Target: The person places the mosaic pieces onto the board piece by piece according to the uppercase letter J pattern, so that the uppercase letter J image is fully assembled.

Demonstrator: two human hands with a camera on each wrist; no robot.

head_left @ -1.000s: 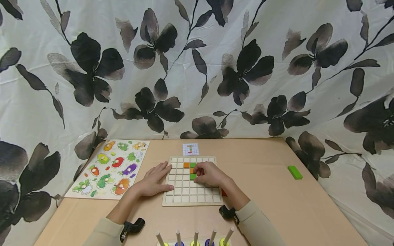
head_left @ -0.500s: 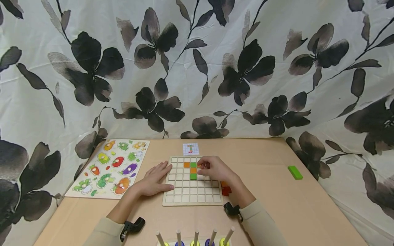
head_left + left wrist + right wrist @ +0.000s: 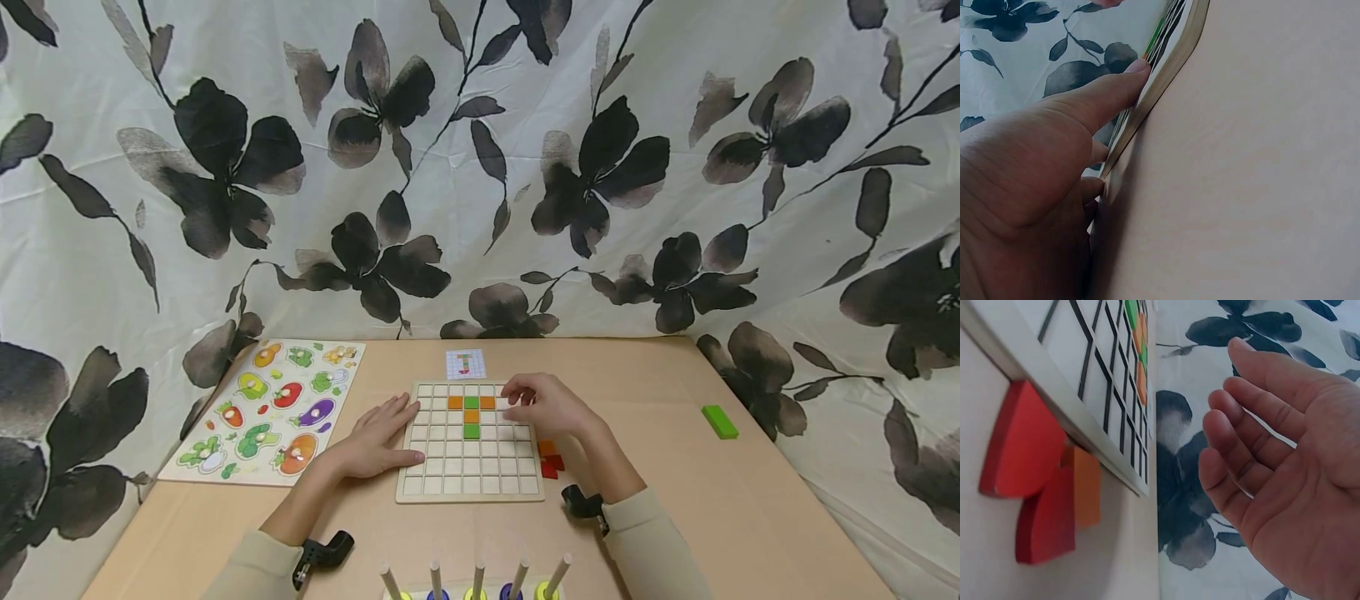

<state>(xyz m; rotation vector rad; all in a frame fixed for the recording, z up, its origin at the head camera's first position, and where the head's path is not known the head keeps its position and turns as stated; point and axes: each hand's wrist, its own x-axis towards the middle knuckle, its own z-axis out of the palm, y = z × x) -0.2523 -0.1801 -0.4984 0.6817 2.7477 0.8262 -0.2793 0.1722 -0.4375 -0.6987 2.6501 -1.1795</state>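
A pale wooden grid board (image 3: 428,485) lies in the middle of the table in the head view. Orange and green square tiles sit in its cells: a row with a green tile (image 3: 472,402) between two orange ones, then an orange tile (image 3: 471,416) and a green one below. My left hand (image 3: 377,443) rests on the board's left edge, fingers spread; its thumb (image 3: 1119,89) touches the rim in the left wrist view. My right hand (image 3: 553,407) hovers beside the right-hand orange tile (image 3: 487,402), apart from it. In the right wrist view its loosely bent fingers hold nothing.
Red pieces (image 3: 1022,444) and an orange piece (image 3: 1087,486) lie by the board's right edge. A pattern card (image 3: 465,364) is behind it. A vegetable-picture sheet (image 3: 202,437) lies left, a green block (image 3: 720,422) far right, and pegs (image 3: 478,579) stand at the front.
An orange tile now shows in the cell right of the top green tile. My right hand has let go and drawn back to the right, uncovering the loose pieces. My left hand has stayed put.
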